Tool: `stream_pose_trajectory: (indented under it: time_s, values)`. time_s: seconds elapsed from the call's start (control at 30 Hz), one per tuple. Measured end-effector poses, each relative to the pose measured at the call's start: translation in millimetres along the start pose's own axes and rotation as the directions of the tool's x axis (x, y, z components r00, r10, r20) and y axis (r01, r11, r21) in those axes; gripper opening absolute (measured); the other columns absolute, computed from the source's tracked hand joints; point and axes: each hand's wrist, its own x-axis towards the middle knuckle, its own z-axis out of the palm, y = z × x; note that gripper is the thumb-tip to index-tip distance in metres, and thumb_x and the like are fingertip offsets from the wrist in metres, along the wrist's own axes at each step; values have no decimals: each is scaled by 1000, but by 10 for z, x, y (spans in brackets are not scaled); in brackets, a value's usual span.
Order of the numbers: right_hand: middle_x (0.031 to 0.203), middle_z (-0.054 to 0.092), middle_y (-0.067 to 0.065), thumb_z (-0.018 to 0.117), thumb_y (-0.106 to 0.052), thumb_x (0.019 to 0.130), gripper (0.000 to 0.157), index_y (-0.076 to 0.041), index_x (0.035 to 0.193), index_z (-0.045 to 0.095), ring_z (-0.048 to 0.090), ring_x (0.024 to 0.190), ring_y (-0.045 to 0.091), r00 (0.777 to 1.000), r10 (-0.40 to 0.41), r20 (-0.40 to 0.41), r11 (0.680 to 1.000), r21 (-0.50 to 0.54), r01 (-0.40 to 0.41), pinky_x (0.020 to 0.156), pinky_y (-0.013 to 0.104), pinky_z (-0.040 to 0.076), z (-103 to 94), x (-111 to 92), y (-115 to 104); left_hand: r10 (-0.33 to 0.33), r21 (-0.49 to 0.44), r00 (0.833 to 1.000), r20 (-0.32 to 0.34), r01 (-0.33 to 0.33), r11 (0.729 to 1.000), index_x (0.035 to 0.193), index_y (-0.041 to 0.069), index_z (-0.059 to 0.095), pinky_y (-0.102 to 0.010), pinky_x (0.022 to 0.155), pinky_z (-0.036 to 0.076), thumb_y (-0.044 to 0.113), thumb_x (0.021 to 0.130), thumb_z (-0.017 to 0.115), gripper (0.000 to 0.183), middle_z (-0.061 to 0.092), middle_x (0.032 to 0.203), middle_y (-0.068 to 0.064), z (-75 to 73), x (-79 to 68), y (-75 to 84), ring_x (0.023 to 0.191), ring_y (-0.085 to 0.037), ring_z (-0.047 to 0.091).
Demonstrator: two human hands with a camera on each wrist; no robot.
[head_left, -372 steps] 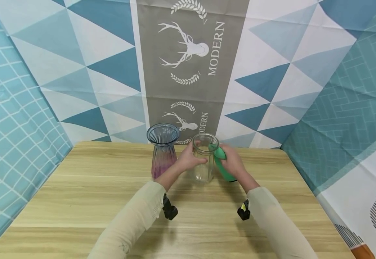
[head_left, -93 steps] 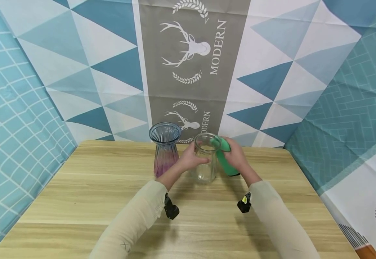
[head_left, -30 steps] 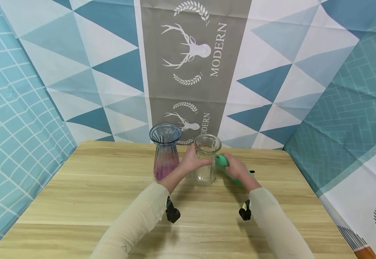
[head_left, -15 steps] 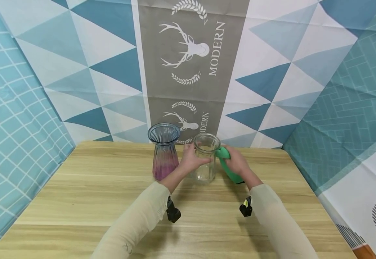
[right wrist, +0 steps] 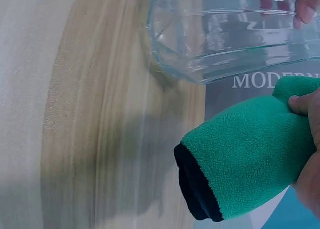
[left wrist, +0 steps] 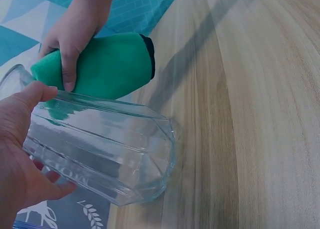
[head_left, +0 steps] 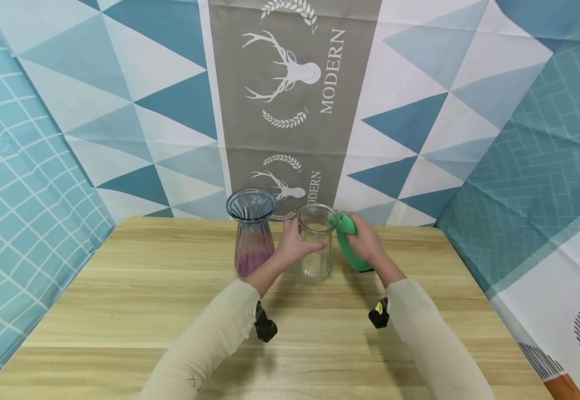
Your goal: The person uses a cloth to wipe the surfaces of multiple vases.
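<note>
My left hand [head_left: 297, 241] grips a clear glass vase [head_left: 315, 261] near its neck, thumb on one side and fingers on the other. In the left wrist view the faceted sides of the vase [left wrist: 115, 149] show, with its base against or close to the tabletop. A folded green cloth [head_left: 352, 250] with a black edge is in my right hand [head_left: 367, 239], at the right side of the vase's rim. The right wrist view shows the thumb pressing the cloth [right wrist: 250, 154]; the far fingers are partly hidden.
A ribbed vase [head_left: 254, 239], blue at the top and pink at the bottom, stands upright just left of my left hand. The wooden table [head_left: 145, 311] meets a patterned cloth backdrop [head_left: 295, 111] close behind both vases. Hangings also flank the table left and right.
Over the last second my right hand has risen with the green cloth, from beside the clear vase's neck to its rim. My left hand keeps its hold, and the clear vase stays nearly in place.
</note>
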Motion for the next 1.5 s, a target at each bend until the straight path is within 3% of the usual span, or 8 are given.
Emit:
stream_pose_trajectory:
  time_s: [0.27,0.57,0.83,1.0,1.27,1.5]
  values:
    - [136,49,15,54,-10,93,46,-12,138,43,49,122,35,1000,19,-15,999,49,-18,97,53,43,-19,24,-56,70,7,998,4,-70,997,134,3,40,-42,107,39,22,68,83,81,44,134,-18,-33,9,4,126,-32,44]
    - [134,51,16,56,-7,92,45,-10,136,46,50,121,36,999,-13,-31,997,72,16,95,54,44,26,8,-82,51,9,998,46,-52,999,136,3,38,-43,106,40,18,69,79,79,49,134,-17,-56,20,8,126,-32,46]
    - [110,61,15,55,-9,93,31,-7,123,53,57,98,31,996,-84,31,996,5,84,75,45,44,48,-12,-61,23,18,996,83,-25,1000,140,7,35,-45,106,40,17,69,76,83,47,138,-17,-63,40,8,127,-33,45]
    - [96,59,13,58,-7,91,18,-7,109,56,56,89,29,992,-117,50,991,-62,120,72,44,43,58,-11,-44,18,11,996,84,-19,1000,140,8,35,-46,106,39,16,68,76,83,48,137,-17,-60,49,7,127,-34,46]
    - [111,61,14,60,-3,88,32,-7,119,56,58,104,32,989,-84,120,987,-124,99,82,48,48,131,-38,42,24,-5,995,93,-23,1000,141,9,36,-46,107,38,14,68,76,83,48,138,-18,-73,34,1,129,-34,44]
    - [105,63,13,60,-1,87,28,-8,114,59,59,97,31,981,-94,171,969,-212,130,77,46,48,184,-57,98,7,-17,994,106,-5,1000,143,10,33,-45,110,35,13,70,75,84,44,142,-19,-99,22,25,133,-35,39]
